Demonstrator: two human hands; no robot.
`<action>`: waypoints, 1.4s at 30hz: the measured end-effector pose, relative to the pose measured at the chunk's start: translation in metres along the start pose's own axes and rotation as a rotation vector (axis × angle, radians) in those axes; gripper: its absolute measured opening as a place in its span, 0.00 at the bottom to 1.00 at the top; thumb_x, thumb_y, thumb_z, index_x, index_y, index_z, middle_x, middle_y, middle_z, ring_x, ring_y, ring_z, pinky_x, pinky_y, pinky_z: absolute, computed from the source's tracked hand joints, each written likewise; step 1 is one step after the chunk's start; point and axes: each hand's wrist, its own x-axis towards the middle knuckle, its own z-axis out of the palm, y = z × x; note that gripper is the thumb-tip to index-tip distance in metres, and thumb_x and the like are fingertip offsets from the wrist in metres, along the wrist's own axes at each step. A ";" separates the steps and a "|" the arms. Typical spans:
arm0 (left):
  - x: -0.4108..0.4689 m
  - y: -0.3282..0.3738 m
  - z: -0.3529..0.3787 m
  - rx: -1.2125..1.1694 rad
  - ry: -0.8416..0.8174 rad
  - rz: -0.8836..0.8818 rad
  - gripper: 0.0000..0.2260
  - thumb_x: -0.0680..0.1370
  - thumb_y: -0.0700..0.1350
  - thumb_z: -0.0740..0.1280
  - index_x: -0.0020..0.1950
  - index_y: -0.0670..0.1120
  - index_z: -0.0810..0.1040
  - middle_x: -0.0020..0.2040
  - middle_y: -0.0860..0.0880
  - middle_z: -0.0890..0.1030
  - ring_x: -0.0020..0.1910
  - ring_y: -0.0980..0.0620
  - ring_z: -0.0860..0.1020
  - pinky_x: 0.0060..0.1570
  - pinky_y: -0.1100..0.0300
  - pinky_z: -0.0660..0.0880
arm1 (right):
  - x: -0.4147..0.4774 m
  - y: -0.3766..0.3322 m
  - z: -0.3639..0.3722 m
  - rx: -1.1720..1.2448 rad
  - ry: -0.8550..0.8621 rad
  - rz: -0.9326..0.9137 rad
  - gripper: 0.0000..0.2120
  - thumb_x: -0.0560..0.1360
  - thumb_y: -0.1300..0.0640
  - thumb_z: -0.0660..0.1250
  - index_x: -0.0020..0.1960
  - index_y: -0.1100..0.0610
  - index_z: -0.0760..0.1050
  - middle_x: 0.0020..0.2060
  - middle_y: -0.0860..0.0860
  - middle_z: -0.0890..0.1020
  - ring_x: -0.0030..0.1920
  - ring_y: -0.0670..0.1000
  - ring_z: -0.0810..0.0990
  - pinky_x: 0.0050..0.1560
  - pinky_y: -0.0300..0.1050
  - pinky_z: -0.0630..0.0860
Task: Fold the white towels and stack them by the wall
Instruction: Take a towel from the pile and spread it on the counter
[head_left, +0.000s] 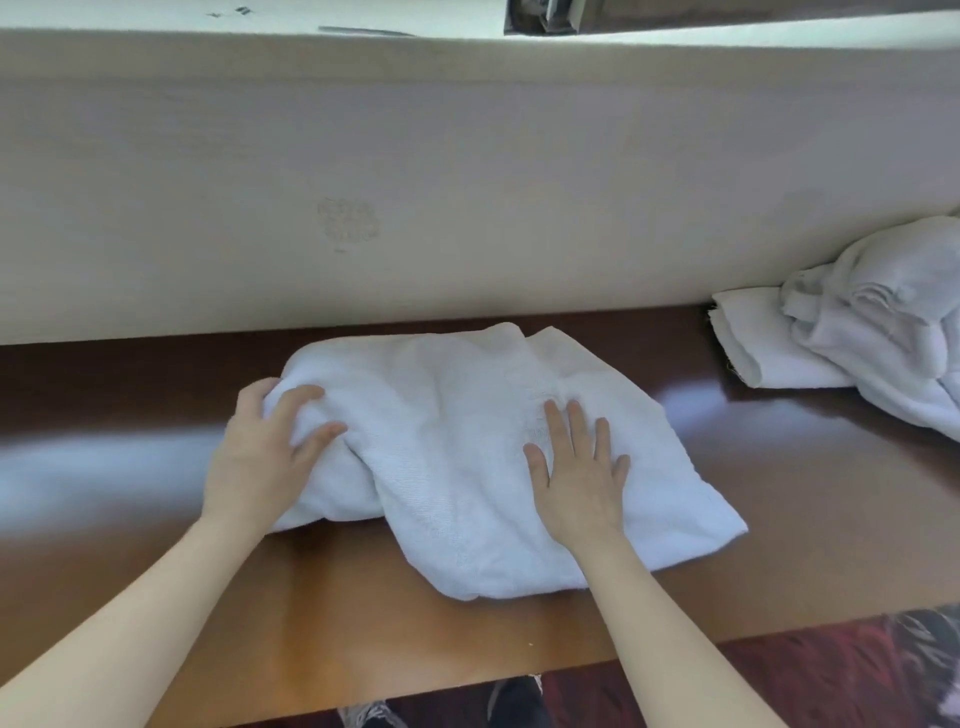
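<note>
White towel, half-folded, on surface near wall; left grip curled round its end, right grip flat, pressing. Step: folding. Next, likely: fold over, square edges, stack by wall

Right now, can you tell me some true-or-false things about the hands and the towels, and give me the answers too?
1. The right hand lies flat on the white towel. True.
2. The left hand is up in the air, touching nothing. False: its grip is on the towel's bunched left end, with the fingers curled round it.
3. A crumpled pile of white towels sits at the right, against the wall. True.
4. The table is green. False: it is shiny brown wood.
5. The white towel under the hands hangs off the table's near edge. False: all of it lies on the tabletop.
</note>
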 end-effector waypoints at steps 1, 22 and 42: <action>0.001 -0.006 -0.008 0.059 0.010 0.047 0.21 0.74 0.63 0.66 0.65 0.58 0.74 0.67 0.50 0.67 0.58 0.42 0.75 0.46 0.45 0.76 | -0.002 0.002 0.003 -0.016 0.005 -0.001 0.29 0.81 0.36 0.38 0.79 0.40 0.35 0.80 0.44 0.39 0.79 0.57 0.39 0.75 0.68 0.46; 0.035 0.203 0.160 0.275 -0.281 0.636 0.41 0.70 0.79 0.39 0.77 0.63 0.61 0.78 0.50 0.62 0.78 0.45 0.56 0.72 0.32 0.46 | 0.013 0.086 0.003 0.030 0.276 0.233 0.30 0.81 0.37 0.43 0.79 0.50 0.57 0.77 0.54 0.63 0.75 0.60 0.62 0.70 0.66 0.61; 0.100 0.261 0.181 0.324 -0.688 0.756 0.29 0.74 0.76 0.51 0.33 0.53 0.73 0.29 0.55 0.71 0.33 0.55 0.69 0.35 0.57 0.64 | 0.011 0.105 -0.017 0.117 0.263 0.282 0.27 0.78 0.35 0.39 0.45 0.53 0.67 0.37 0.48 0.76 0.34 0.53 0.72 0.35 0.48 0.65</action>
